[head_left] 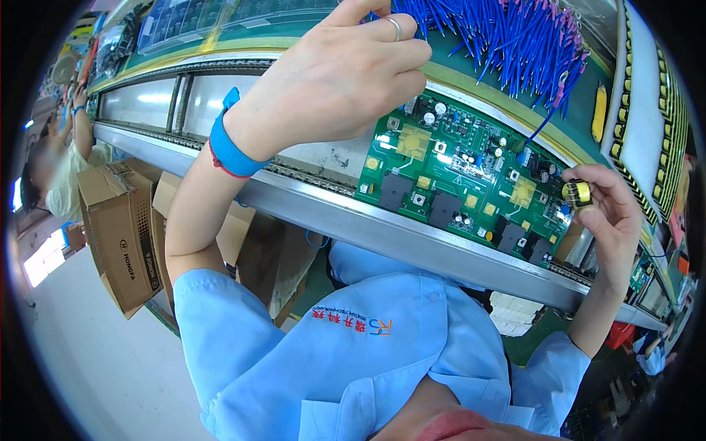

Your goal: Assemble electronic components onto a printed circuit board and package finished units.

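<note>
A green circuit board [471, 176] with black and yellow parts lies on the metal conveyor rail [346, 213] in front of me. My left hand [346, 73], with a ring and a blue wrist strap [229, 151], reaches up to a pile of blue wires [507, 37] behind the board, fingers curled at the wire ends. My right hand [607, 209] holds a small yellow and black component [578, 193] between its fingertips, just off the board's right edge.
Brown cardboard boxes [121, 228] stand on the floor under the line at the left. Another person [62, 169] works further along at the far left. A tray with yellow parts [651, 103] runs along the right. Clear plastic trays [198, 18] sit behind the line.
</note>
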### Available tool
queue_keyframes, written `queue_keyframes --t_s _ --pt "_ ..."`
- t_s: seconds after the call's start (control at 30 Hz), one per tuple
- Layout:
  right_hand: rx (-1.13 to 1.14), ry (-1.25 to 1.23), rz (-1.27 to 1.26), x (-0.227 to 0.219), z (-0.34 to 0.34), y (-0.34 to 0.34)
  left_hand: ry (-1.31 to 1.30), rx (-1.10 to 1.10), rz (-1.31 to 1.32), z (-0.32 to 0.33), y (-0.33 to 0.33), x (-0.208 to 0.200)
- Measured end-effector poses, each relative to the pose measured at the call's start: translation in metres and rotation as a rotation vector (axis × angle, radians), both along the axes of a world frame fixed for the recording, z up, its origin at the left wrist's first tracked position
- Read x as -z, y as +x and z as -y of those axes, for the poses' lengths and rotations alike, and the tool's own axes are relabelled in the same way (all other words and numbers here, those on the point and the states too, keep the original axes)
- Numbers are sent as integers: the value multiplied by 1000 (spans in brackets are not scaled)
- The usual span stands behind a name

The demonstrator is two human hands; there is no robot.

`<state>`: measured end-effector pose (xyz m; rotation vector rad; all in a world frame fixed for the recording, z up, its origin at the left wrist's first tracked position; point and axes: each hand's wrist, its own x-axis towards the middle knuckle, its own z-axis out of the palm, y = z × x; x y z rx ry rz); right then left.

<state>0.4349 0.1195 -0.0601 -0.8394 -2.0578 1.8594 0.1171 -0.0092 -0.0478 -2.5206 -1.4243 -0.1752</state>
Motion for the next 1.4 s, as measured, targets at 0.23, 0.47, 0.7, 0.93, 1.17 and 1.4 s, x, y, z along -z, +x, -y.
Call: queue_keyframes --t_s 0.23,0.47,0.7,0.93,1.17,1.4 --pt "-104 89 13 -5 13 -34 7 -18 -16 2 -1 2" --pt "-178 202 41 -3 27 -60 59 -34 -63 5 -1 5" --pt "-243 559 13 -1 33 -80 24 -21 20 5 -1 11" --pt "-268 1037 190 2 39 -100 -35 -194 285 9 -7 4" --pt "-303 1098 290 2 40 -106 170 -268 411 12 -13 -1" --pt "-341 1156 366 -6 48 -113 739 200 696 -18 -28 49"
